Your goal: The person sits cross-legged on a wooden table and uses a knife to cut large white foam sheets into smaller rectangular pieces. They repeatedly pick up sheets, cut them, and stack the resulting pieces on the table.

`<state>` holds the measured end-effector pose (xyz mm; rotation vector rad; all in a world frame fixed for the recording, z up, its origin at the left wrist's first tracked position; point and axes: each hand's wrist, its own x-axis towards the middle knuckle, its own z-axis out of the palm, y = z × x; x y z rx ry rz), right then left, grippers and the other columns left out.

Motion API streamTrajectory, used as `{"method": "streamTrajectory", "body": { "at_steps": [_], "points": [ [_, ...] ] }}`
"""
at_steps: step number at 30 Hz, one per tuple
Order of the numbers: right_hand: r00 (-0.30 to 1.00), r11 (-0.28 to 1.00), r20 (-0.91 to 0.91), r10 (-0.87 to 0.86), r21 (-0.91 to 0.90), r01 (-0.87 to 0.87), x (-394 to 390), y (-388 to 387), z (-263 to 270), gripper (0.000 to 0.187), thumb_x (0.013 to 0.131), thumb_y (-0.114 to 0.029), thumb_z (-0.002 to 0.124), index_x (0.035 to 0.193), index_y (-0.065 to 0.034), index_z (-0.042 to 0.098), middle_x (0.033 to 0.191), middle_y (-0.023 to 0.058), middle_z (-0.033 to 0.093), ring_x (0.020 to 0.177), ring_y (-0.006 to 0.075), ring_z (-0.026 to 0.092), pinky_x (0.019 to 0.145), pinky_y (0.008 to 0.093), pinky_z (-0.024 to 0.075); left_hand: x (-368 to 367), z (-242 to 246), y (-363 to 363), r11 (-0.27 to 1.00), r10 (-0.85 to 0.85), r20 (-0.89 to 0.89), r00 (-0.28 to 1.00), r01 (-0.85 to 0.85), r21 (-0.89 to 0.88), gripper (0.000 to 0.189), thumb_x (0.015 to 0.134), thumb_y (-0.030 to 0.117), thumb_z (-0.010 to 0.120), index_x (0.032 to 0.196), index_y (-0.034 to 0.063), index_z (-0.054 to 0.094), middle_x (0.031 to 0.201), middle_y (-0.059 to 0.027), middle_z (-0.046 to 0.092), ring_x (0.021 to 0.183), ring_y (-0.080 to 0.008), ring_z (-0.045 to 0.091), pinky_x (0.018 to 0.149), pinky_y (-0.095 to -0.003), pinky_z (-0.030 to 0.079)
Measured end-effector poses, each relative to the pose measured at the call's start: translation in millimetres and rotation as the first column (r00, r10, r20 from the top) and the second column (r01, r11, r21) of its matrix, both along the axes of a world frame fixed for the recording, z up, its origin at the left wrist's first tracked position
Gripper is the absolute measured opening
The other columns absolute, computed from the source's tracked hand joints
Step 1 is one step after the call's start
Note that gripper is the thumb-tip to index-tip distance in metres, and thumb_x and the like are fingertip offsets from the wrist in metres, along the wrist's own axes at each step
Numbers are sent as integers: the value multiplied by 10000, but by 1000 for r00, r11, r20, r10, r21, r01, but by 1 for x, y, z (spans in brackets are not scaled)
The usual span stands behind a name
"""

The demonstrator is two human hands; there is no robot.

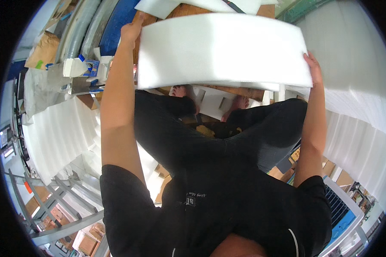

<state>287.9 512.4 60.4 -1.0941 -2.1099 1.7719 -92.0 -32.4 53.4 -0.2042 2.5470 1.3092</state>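
A wide white foam sheet (222,51) stretches across the space in front of me, its lower edge above my knees. My left hand (132,31) grips it near the upper left corner, the fingertips partly hidden. At the opposite side, my right hand (314,68) holds the right edge, with fingertips on the near face and the rest of the grip out of sight. Behind the sheet, part of a brown wooden surface (188,11) shows. More white foam (159,7) lies on that surface, along with a dark strip (234,5) too partial to identify.
Stacked white foam sheets (350,61) rise on my right. To the left stand a blue cylinder (113,30), film-wrapped rolls (78,29) and a small blue-and-white box (91,67). A metal frame (74,226) and an air cooler (344,218) are behind me on either side.
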Motion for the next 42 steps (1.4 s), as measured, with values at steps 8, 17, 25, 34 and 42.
{"method": "streamTrajectory", "body": {
  "at_steps": [8,17,25,34,42],
  "points": [
    [999,981,-35,-23,-193,16,24,-3,-43,855,922,-295,741,1549,55,276,1403,286,535,1223,325,613,992,392,538,99,-16,10,962,-273,33,961,273,17,572,869,381,789,1213,-55,655,1033,-156,728,825,-245,710,745,-374,558],
    [998,981,-52,41,-188,-50,30,-31,-31,832,934,-276,731,1532,80,276,1411,295,521,1214,340,616,1005,406,536,83,-33,0,974,-223,-200,954,210,-83,609,844,383,811,1268,-29,664,1090,-152,746,965,-232,710,891,-340,525],
    [996,996,22,85,-36,-84,26,-22,-51,881,944,-366,717,1530,107,260,1420,308,510,1213,325,615,1009,394,512,77,-48,-1,932,-267,-323,908,159,-324,592,842,371,802,1275,-5,656,1213,-220,695,1126,-348,668,991,-420,493],
    [995,997,66,70,-42,-68,25,-18,-52,913,934,-383,729,1533,114,252,1399,317,528,1206,315,616,1011,392,502,97,-38,11,890,-330,-523,786,74,-450,477,817,347,820,1221,123,704,1187,-202,688,1130,-384,628,982,-462,493],
    [997,997,26,76,-14,-76,26,-15,-57,886,941,-348,723,1519,138,260,1447,319,481,1278,341,562,1043,394,483,104,-36,15,928,-195,-460,866,10,-373,682,818,462,794,1316,32,612,1223,-231,681,1213,-383,614,1025,-459,483]
  ]
}}
